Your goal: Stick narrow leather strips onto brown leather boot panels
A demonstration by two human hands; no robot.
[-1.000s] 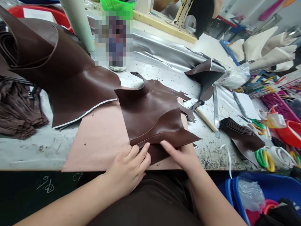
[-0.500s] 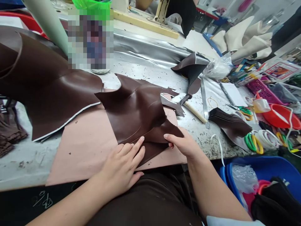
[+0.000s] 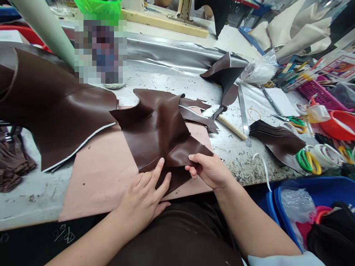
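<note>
A dark brown leather piece [image 3: 155,129] with a seam line lies in front of me on a pinkish sheet [image 3: 97,173]. My left hand [image 3: 146,190] rests flat on its near edge, fingers stretched out, the index fingertip beside the seam. Between thumb and curled fingers, my right hand [image 3: 206,168] pinches the lifted right-hand edge of the leather. Beneath the raised part shows another layer of brown leather [image 3: 177,181]. Narrow cut strips [image 3: 196,116] stick out past the far right side, near a hammer [image 3: 231,127] with a pale handle.
Larger brown leather pieces [image 3: 69,122] sit at the left below a pale post [image 3: 46,33]. To the right are a metal ruler [image 3: 244,114], stacked brown leather pieces [image 3: 277,140], scissors [image 3: 296,123] and tape rolls [image 3: 313,159]. A blue bin [image 3: 327,184] stands below the table edge.
My right hand has drawn the leather edge slightly left and inward, and its far right part now curls up more. My left hand stays nearly in place. The view has shifted a little.
</note>
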